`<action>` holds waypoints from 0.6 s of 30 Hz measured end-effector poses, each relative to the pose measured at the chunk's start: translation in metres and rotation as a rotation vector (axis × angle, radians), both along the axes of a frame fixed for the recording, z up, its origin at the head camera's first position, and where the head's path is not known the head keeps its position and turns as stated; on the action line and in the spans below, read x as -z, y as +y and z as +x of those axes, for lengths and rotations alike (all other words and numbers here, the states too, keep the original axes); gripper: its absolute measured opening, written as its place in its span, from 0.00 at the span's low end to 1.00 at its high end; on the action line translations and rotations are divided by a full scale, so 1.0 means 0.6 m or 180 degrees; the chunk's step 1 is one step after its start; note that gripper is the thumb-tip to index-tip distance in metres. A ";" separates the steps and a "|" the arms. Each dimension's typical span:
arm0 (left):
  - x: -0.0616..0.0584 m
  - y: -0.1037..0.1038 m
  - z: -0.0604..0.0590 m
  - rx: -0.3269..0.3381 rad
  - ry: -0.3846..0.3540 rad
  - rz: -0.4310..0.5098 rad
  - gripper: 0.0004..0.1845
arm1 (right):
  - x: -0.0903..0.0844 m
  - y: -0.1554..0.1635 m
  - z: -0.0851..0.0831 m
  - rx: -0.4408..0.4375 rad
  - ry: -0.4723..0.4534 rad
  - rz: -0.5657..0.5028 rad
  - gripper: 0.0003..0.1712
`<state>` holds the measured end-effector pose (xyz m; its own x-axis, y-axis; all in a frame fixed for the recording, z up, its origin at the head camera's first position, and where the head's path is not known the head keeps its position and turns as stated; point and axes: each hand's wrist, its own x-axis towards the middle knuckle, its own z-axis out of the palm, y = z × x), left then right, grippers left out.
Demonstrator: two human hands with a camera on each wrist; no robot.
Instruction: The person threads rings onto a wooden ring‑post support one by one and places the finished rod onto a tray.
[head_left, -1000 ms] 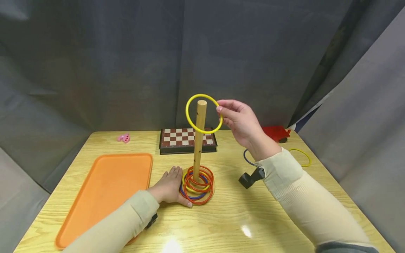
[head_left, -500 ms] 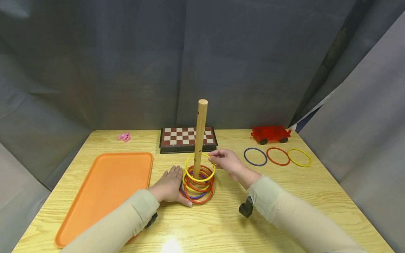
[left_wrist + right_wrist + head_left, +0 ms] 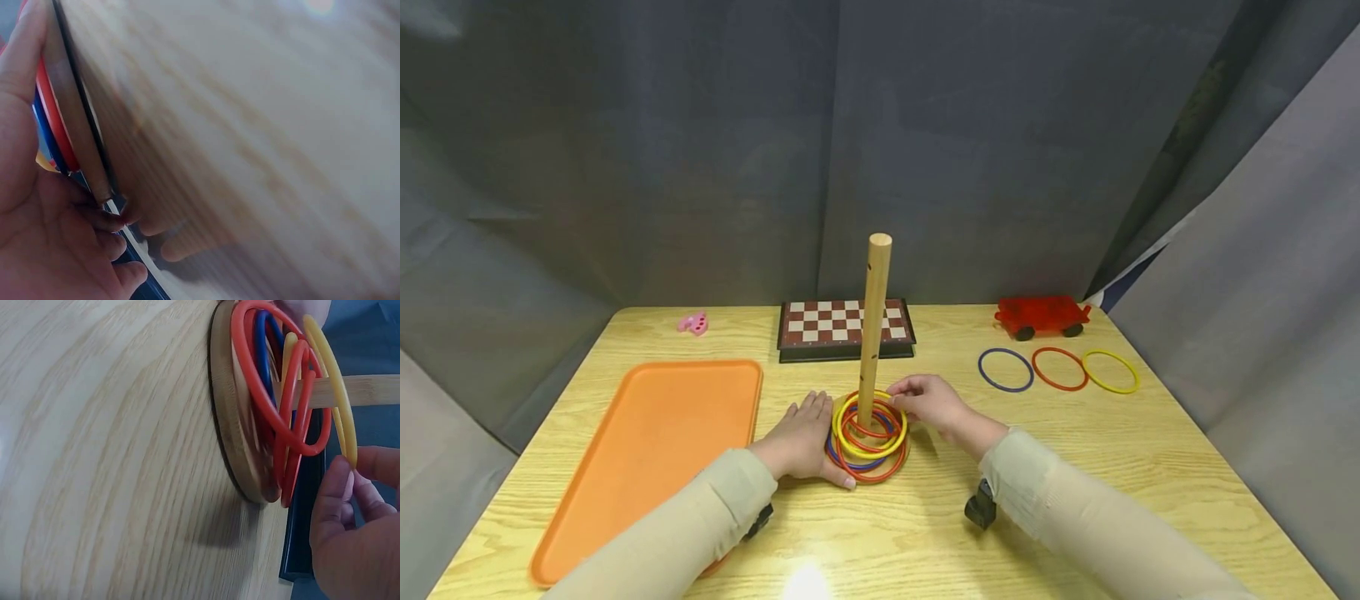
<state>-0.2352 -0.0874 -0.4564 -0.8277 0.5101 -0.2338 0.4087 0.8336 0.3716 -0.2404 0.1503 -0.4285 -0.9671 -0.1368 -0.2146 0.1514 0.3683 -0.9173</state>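
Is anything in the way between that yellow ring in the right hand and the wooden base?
Yes: a loose pile of red, blue and yellow rings, around the same post, lies between the held yellow ring and the base. Nothing visible separates the right hand from that ring; it pinches the edge.

Dark grey curtain across back, creased; paler grey drape hangs right. Light wood-grain table, bright glare spot on its near part.

Head view looks forward and down; close wrist views share the rings.
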 end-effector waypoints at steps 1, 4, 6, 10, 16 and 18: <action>0.000 0.000 0.000 -0.0001 0.0000 0.0003 0.75 | 0.001 0.000 0.000 0.0004 -0.0007 0.0021 0.12; 0.000 0.000 0.000 -0.0003 -0.0001 0.0011 0.75 | 0.003 0.001 0.000 0.0009 -0.0001 0.0098 0.11; 0.000 0.000 -0.001 -0.0004 -0.0007 0.0019 0.75 | 0.004 0.003 0.000 0.0004 0.0005 0.0123 0.11; 0.000 -0.001 0.000 -0.0007 -0.0030 0.0031 0.75 | 0.004 0.006 0.000 -0.0045 -0.0001 0.0094 0.12; 0.000 -0.002 0.000 0.0003 -0.0010 -0.0012 0.75 | 0.000 0.031 -0.002 -0.0069 0.0114 0.0027 0.16; 0.000 -0.002 0.000 0.0012 0.0006 -0.0034 0.75 | 0.000 0.050 -0.007 0.0006 0.0159 -0.0013 0.18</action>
<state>-0.2355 -0.0885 -0.4565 -0.8262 0.5108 -0.2377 0.4126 0.8359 0.3621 -0.2445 0.1805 -0.4287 -0.9768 -0.1358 -0.1655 0.1061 0.3644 -0.9252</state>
